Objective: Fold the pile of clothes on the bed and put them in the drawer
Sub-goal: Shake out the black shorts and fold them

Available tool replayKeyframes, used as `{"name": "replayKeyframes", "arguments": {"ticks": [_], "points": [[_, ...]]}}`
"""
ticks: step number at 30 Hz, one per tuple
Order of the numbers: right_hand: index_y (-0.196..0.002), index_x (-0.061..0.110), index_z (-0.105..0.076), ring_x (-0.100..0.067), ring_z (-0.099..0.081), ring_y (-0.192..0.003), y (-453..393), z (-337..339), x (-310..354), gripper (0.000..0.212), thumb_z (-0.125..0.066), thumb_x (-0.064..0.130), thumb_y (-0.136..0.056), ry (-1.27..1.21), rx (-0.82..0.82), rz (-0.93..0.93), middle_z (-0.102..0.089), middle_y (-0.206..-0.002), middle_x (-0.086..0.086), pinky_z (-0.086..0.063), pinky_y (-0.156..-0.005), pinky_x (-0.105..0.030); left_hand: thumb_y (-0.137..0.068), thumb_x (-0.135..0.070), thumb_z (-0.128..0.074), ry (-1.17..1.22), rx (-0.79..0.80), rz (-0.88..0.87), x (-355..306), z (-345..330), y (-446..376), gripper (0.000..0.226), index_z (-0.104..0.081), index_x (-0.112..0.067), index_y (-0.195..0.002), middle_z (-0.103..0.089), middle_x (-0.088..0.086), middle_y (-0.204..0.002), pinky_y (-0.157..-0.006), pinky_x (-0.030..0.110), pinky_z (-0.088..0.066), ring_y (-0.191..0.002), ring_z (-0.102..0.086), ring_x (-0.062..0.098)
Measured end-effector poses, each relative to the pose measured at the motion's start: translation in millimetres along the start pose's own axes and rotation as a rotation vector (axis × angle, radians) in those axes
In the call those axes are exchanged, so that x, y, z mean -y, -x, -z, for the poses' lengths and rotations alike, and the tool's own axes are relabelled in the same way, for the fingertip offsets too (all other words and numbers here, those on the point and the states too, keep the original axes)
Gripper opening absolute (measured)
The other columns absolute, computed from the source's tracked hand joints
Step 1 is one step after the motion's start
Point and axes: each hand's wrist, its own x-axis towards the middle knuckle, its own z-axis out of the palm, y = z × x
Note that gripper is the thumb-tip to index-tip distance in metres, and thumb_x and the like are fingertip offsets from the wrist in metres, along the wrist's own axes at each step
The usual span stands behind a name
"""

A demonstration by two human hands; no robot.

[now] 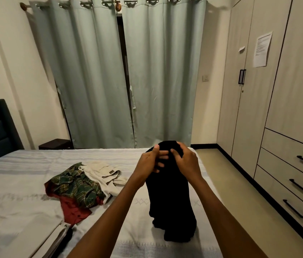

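Fingers of the left hand (151, 161) and right hand (185, 161) curl gripping one black garment (171, 192); three clothes (83, 185) lie left of them.

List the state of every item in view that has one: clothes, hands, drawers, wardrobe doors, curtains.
black garment: held up, lower end bunched on the bed
left hand: grips the garment's top
right hand: grips the garment's top
green plaid shirt: crumpled, unfolded
red garment: unfolded, partly under the plaid shirt
beige garment: crumpled, unfolded
drawers: closed
wardrobe doors: closed
curtains: drawn, narrow gap
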Motion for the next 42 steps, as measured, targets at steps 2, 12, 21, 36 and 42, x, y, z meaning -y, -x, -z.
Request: {"name": "replayKeyframes", "arguments": {"ticks": [2,12,21,36,42], "points": [[-0.132,0.017,-0.060,-0.026,-0.064,-0.112,-1.1,2.3,-1.8,0.034,-0.058,0.030,-0.101,-0.070,-0.007,-0.063,-0.069,-0.121,-0.007,-0.051,-0.096,-0.036,-0.099,-0.047,-0.053,-0.297,-0.235,-0.268,13.2,11.0,-2.2,0.026,-0.070,-0.027,-0.099,-0.069,-0.006,-0.093,-0.068,0.023,-0.049,-0.085,-0.065,0.014],[-0.128,0.022,-0.056,-0.015,-0.061,-0.115,-12.3,8.3,5.1,0.026,-0.054,0.027,-0.103,-0.388,0.093,-0.158,-0.065,-0.123,0.004,-0.049,-0.099,-0.031,-0.073,-0.089,-0.047,-1.011,0.065,-0.446,28.0,43.0,-16.3,0.072,-0.073,-0.032,-0.107,-0.035,-0.006,-0.150,-0.100,0.042,-0.046,-0.127,-0.043,0.021],[-0.122,0.005,-0.066,-0.025,-0.072,-0.103,-32.1,57.7,11.6,0.032,-0.063,0.026,-0.098,-0.744,0.202,-0.301,-0.074,-0.113,-0.011,-0.059,-0.084,-0.027,-0.088,-0.008,-0.073,-0.242,0.099,-0.271,-31.4,60.2,-26.3,0.041,-0.046,-0.019,-0.116,-0.062,-0.004,-0.095,-0.070,0.015,-0.052,-0.081,-0.065,0.010],[-0.136,0.008,-0.054,-0.037,-0.075,-0.088,-89.1,61.0,5.2,0.053,-0.053,0.048,-0.101,-0.174,0.779,-0.721,-0.055,-0.135,-0.010,-0.064,-0.075,-0.038,-0.095,-0.029,-0.066,-0.341,0.464,0.591,-37.3,92.4,-85.1,0.038,-0.061,-0.007,-0.125,-0.063,0.015,-0.129,-0.050,0.019,-0.055,-0.091,-0.074,0.029],[-0.115,0.007,-0.069,-0.025,-0.070,-0.107,-112.5,11.3,-27.4,0.035,-0.070,0.035,-0.093,-0.503,0.325,-0.428,-0.074,-0.112,-0.010,-0.058,-0.084,-0.037,-0.091,-0.001,-0.064,-0.213,0.042,0.074,10.3,70.2,-113.2,0.026,-0.065,-0.006,-0.117,-0.071,0.003,-0.099,-0.079,0.019,-0.055,-0.098,-0.068,0.024]]}}
